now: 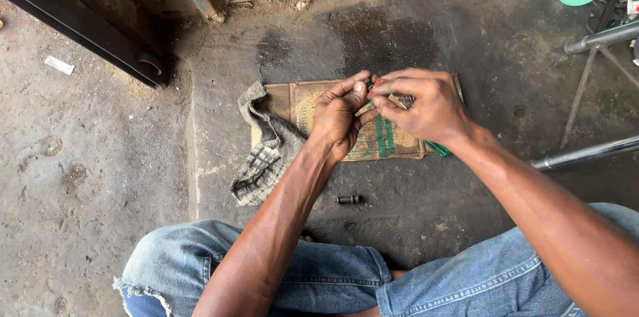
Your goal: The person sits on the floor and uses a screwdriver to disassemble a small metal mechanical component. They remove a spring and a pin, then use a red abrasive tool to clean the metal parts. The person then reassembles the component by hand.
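1. Small dark part (370, 85), mostly hidden, pinched between both hands above the cardboard sheet (393, 140)
2. Left hand (339, 120) closed on it; right hand (426, 107) fingertips closed on it too
3. Checked rag (266, 157) lies left; dark bolt (348, 199) on floor nearby

A grey checked rag (266, 150) lies by brown cardboard (386, 137) with green stripes; the jeans (319, 277) are faded blue.

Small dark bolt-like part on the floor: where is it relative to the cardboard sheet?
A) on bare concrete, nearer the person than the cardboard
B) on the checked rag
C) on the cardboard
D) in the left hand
A: the bolt-like part lies on bare concrete between the cardboard sheet and the person's jeans, clear of the checked rag.
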